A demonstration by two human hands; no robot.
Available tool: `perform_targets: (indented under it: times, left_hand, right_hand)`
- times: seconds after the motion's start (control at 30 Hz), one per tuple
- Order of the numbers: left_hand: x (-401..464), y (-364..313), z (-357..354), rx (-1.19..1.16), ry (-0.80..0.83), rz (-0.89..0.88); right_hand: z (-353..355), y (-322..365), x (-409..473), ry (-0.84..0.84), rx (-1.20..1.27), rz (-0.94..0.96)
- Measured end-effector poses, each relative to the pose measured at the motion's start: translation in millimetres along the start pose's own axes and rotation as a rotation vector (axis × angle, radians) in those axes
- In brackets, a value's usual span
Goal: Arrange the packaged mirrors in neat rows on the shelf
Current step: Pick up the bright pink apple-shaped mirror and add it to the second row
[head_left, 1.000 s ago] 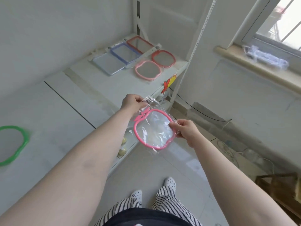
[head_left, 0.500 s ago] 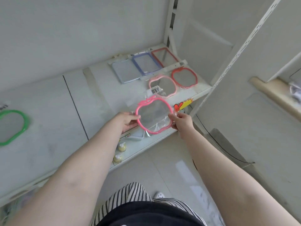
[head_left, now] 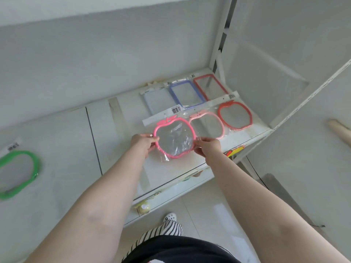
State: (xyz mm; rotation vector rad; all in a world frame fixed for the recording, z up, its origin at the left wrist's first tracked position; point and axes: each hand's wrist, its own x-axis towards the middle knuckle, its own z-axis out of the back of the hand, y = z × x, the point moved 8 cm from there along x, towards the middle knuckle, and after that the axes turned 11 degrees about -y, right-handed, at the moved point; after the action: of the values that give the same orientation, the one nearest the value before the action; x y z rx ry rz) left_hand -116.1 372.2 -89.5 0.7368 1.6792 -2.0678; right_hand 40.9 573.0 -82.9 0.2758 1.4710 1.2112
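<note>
Left hand (head_left: 144, 143) and right hand (head_left: 207, 147) pinching a hot-pink mirror (head_left: 174, 138) on the shelf (head_left: 121, 133), left of two apple-shaped mirrors, three rectangular ones behind, one green mirror (head_left: 18, 173) far left, all plastic-wrapped

On the white metal shelf (head_left: 190, 168) lie four apple-shaped plastic-framed packaged mirrors (head_left: 174, 138) and three rectangular plastic-framed packaged mirrors (head_left: 187, 94).

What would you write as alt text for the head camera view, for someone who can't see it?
Left hand and right hand hold a bright pink apple-shaped packaged mirror over a white shelf, beside a pale pink apple-shaped mirror and a red-orange apple-shaped mirror. Rectangular mirrors lie behind; a green-framed mirror lies far left.
</note>
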Motion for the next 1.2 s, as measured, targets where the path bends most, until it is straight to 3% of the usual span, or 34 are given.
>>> perform_targets:
  times: [0.33,0.73,0.8,0.87,0.9,0.97,1.07,1.2]
  left_hand:
    - [45,4,-14,0.152,-0.027,0.041]
    - [58,16,-9,0.274,-0.12,0.015]
    - [51,2,-6,0.54,-0.245,-0.11]
    - [26,-25,-9,0.823,-0.404,-0.375]
    - [13,-35,-21,0.908,-0.406,-0.534]
    - [-4,-38,-56,1.022,-0.243,-0.764]
    - [-7,-15,-94,1.213,0.027,-0.824]
    - [-2,-6,-103,1.309,0.043,-0.838]
  right_hand:
    - [-15,1,36,-0.17,-0.228,0.093]
    - [-15,13,26,-0.144,-0.467,0.117]
    - [-15,13,25,-0.149,-0.478,0.115]
    - [-14,12,26,-0.15,-0.485,0.117]
    - [-15,12,26,-0.147,-0.486,0.116]
    - [-15,11,27,-0.14,-0.484,0.121]
    - [-15,11,28,-0.141,-0.478,0.126]
    - [-13,9,31,-0.14,-0.477,0.134]
